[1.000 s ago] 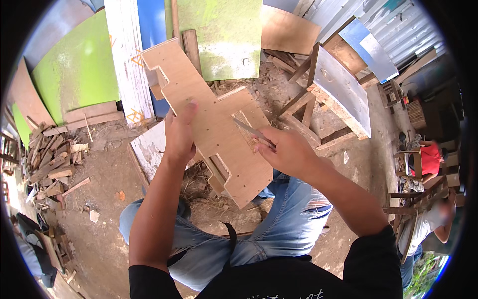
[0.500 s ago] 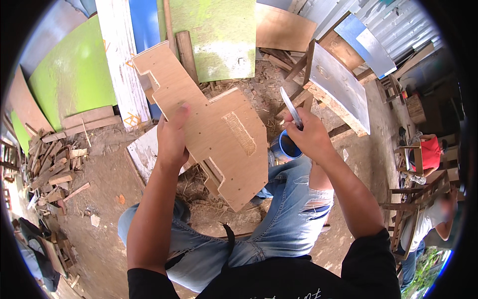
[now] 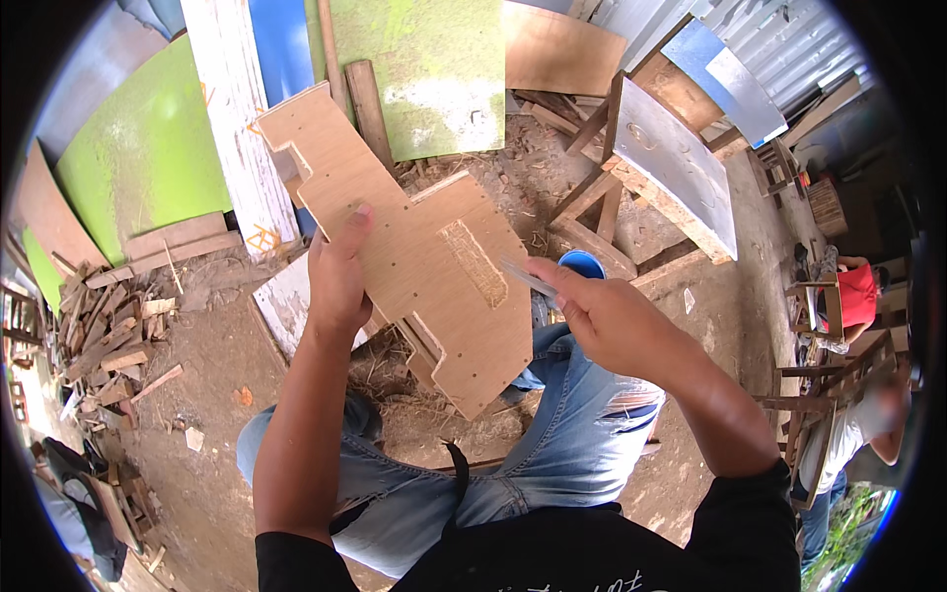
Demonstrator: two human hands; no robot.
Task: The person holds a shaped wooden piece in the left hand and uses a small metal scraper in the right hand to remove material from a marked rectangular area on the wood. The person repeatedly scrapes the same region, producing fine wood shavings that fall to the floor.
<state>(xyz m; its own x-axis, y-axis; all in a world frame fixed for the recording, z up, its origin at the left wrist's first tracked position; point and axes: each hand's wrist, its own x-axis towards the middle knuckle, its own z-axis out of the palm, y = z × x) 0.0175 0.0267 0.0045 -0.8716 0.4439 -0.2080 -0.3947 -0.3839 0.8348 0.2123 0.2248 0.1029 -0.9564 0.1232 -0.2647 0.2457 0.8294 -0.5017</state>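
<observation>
A brown plywood panel [image 3: 414, 257] with notched edges and dark nail heads is tilted above my lap. A rough, pale oblong patch [image 3: 472, 264] lies on its face. My left hand [image 3: 340, 266] grips the panel by its left edge, thumb on top. In my right hand [image 3: 607, 316] is a flat metal blade [image 3: 530, 277], like a knife; its tip points left over the panel's right part, close to the oblong patch. I cannot tell whether tip and wood touch. The fingers cover the blade's other end.
A blue bucket [image 3: 582, 264] stands behind my right hand, partly hidden. Beyond it is a wooden stand with a grey top [image 3: 676, 163]. Scrap wood [image 3: 104, 321] is heaped at left, and green boards [image 3: 148, 148] lean at the back. Two people [image 3: 853, 306] are at far right.
My right hand has swung the blade down and to the left, from upright beside the panel to nearly flat over its right part. My left hand and the panel have barely moved.
</observation>
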